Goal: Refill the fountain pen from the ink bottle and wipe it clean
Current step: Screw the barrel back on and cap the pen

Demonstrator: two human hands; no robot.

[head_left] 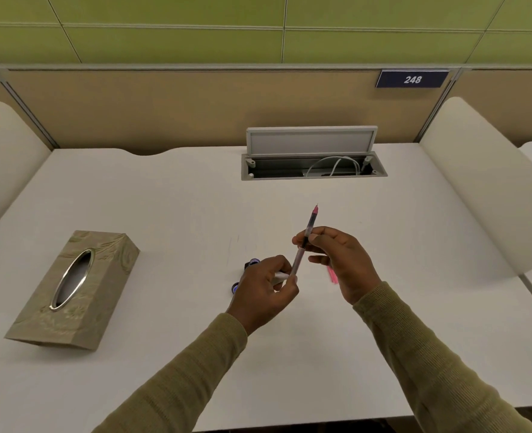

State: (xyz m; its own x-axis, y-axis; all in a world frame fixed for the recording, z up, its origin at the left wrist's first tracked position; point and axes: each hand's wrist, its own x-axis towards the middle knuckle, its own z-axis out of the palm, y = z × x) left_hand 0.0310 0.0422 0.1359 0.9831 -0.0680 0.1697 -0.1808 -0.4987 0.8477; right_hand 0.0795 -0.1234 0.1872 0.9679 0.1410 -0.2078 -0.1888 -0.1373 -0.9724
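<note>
The fountain pen [309, 229] is held above the white desk [171, 214], tilted with its pink nib end up and away from me. My right hand [339, 260] grips it at the dark middle band. My left hand [266, 287] pinches the pen's lower end and also holds a small white piece [279, 275]. Behind my left hand sits the dark ink bottle [252, 263], mostly hidden, and its blue-lined cap [235, 288] lies on the desk beside it. A pink part [332, 274] lies on the desk under my right hand.
A beige tissue box [74, 289] with an oval metal opening lies at the left. An open cable hatch [313, 165] with white cords sits at the back of the desk. Curved white dividers [483, 182] stand at both sides.
</note>
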